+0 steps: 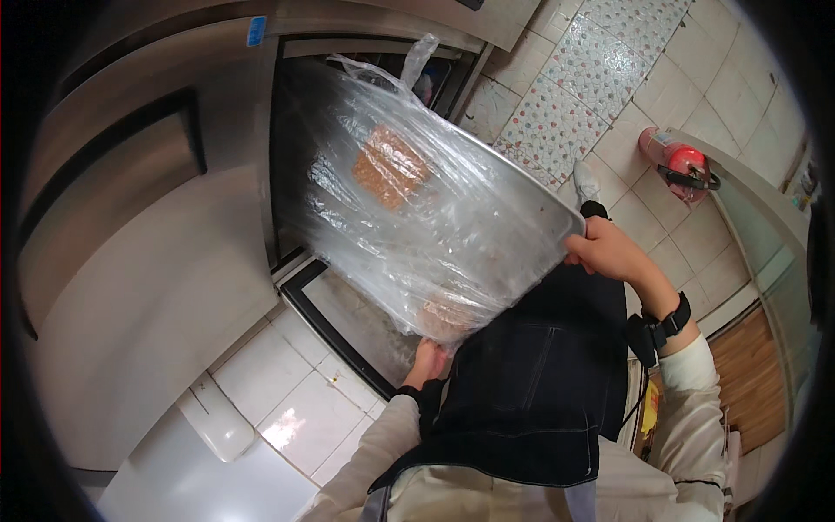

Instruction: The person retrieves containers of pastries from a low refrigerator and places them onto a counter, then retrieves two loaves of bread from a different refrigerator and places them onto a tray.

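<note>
A metal tray (541, 228) spans the space between my hands, tilted, with its far end in front of a dark cabinet opening. Clear plastic film (365, 235) is draped over much of it. Beneath the film lies a brown, roughly square block (390, 167), which looks like food. My right hand (607, 250) is closed around the tray's right corner. At the near left corner, my left hand (426, 360) grips the edge, its fingers partly hidden by tray and film. A pinkish-brown shape (444, 315) shows through the film there; I cannot make out what it is.
A steel cabinet (139, 226) with dark handles stands at the left. Below the opening, an open door with a black seal (335, 326) juts out. A red fire extinguisher (683, 165) stands on the tiled floor (709, 78) at right, near a glass panel (774, 252).
</note>
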Demonstrator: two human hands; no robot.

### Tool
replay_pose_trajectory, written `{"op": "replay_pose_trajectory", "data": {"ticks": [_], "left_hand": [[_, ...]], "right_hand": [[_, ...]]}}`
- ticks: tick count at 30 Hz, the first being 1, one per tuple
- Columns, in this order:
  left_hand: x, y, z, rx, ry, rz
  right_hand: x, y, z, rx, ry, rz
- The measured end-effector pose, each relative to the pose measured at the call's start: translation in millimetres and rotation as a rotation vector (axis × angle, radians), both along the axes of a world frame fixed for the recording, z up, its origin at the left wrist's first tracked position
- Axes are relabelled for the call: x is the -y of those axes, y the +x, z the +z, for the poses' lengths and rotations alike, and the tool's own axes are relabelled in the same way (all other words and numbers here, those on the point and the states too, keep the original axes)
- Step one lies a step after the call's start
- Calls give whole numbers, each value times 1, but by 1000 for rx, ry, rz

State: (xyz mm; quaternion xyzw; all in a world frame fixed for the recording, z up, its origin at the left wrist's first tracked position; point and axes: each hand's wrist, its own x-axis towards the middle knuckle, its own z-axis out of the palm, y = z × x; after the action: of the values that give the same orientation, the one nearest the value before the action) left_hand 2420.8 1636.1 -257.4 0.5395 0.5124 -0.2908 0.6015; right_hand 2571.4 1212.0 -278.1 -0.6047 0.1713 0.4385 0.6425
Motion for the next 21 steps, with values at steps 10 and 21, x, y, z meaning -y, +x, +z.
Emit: {"op": "replay_pose_trajectory", "data": {"ticks": [10,21], "left_hand": [[22,10,8,-165,21,246],[15,4,1,-52,-30,203]], "right_hand": [[-10,1,1,-79,43,-107],[-13,6,2,-234,-76,-19]]}}
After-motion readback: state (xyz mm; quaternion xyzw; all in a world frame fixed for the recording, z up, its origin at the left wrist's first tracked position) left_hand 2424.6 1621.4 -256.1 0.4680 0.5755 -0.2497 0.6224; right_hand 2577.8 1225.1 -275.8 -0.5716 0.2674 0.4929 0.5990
